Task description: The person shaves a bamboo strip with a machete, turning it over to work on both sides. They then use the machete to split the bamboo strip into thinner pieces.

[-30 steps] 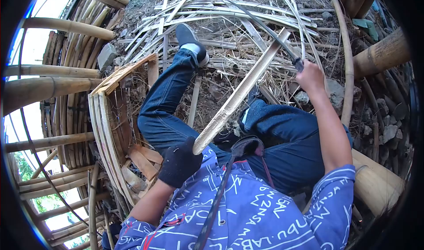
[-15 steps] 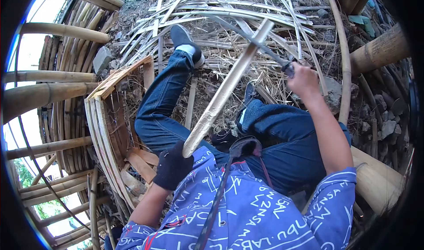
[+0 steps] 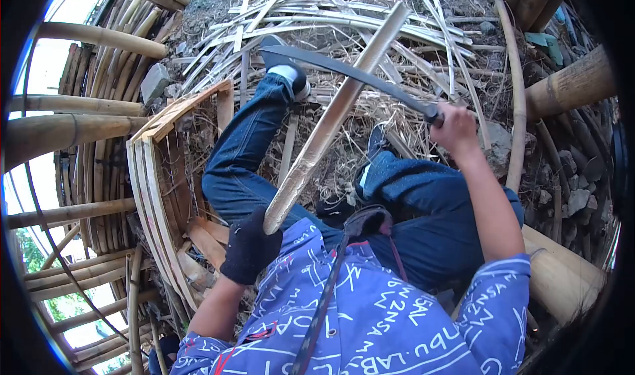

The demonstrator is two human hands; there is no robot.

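My left hand (image 3: pixel 253 246), in a black glove, is closed round the near end of a split bamboo strip (image 3: pixel 317 140). The strip slants up and away to the right, its pale hollow inner face towards me. Bare and wrapped round a dark handle, my right hand (image 3: pixel 455 130) holds a machete (image 3: pixel 354 72). Its long dark blade lies across the upper part of the strip, pointing left, and overlaps it in this view. My legs in jeans (image 3: pixel 241 150) are spread below the strip, with the tip of the blade over my left shoe (image 3: pixel 291 70).
Thin split bamboo strips (image 3: pixel 317 11) lie scattered on the ground ahead among shavings (image 3: pixel 410 117). At left stands a wooden crate-like frame (image 3: pixel 149 176), with bamboo poles (image 3: pixel 92 209) beyond. Thick bamboo (image 3: pixel 572 80) and stones (image 3: pixel 579 199) are on the right.
The machete blade has swung so its flat side shows and it crosses the strip lower down. My left hand and the strip have shifted slightly left.
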